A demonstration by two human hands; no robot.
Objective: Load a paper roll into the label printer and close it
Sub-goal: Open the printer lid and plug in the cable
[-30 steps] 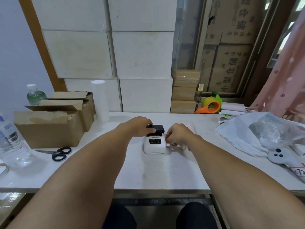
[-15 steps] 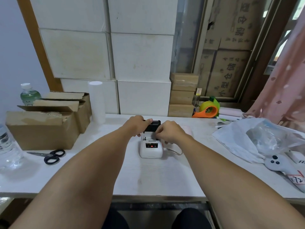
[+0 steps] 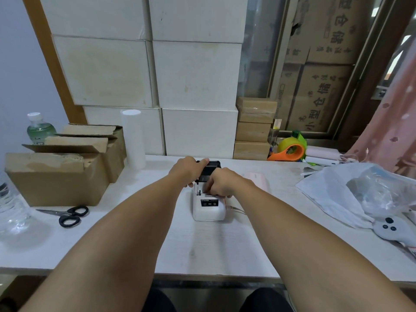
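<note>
A small white label printer [image 3: 209,209] is sitting near the middle of the white table [image 3: 202,251], with its black lid [image 3: 210,165] standing raised at the far side. The left hand [image 3: 188,170] is gripping the left edge of that lid, thumb lying along the top and fingers curling down the side. The right hand [image 3: 221,182] is reaching into the open top of the printer with its fingers bent downward; they are hiding what lies beneath, so whether they are pinching a paper roll is impossible to tell. The paper roll itself is not showing inside the printer. A thin cable [image 3: 236,209] is trailing from the printer's right side across the table.

A tall white roll [image 3: 133,138] is standing upright well to the left of the printer, just beside two open cardboard boxes [image 3: 65,167]. Black-handled scissors [image 3: 67,216] are lying in front of the nearer box. A green-tinted bottle [image 3: 39,129] is standing behind the boxes, and a clear water bottle [image 3: 10,206] is showing at the left edge. Just to the right of the right hand a flat pink object [image 3: 258,180] is lying on the table. Farther right, an orange tape dispenser [image 3: 289,149] is sitting near the wall, a crumpled plastic bag [image 3: 360,192] is spreading over the right part of the table, and a pale handheld controller [image 3: 391,228] is resting at the bag's near edge
</note>
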